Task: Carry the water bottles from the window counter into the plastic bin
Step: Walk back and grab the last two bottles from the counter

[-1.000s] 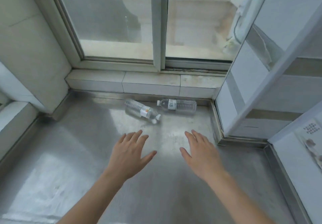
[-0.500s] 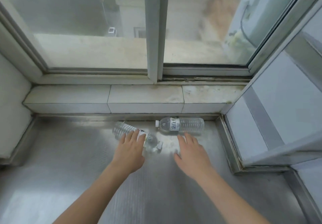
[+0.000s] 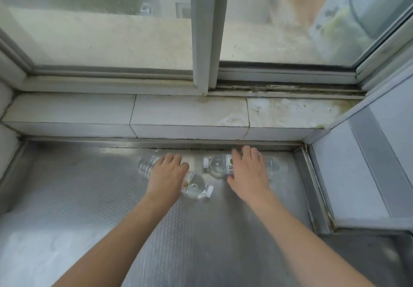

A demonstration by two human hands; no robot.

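We see two clear plastic water bottles lying on their sides on the ridged steel tabletop [image 3: 89,208], near its back edge. Our left hand [image 3: 166,176] curls over the left bottle [image 3: 194,185], and our right hand [image 3: 248,170] grips the right bottle [image 3: 218,163]. Behind runs a white tiled ledge [image 3: 178,112] under a sliding window [image 3: 205,29].

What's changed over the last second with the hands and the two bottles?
Both hands reached forward from open air down onto the bottles. The left hand now lies over the angled bottle, the right hand over the bottle by the ledge; whether either grip has closed is unclear. Both bottles lie where they did on the steel counter, not yet lifted.
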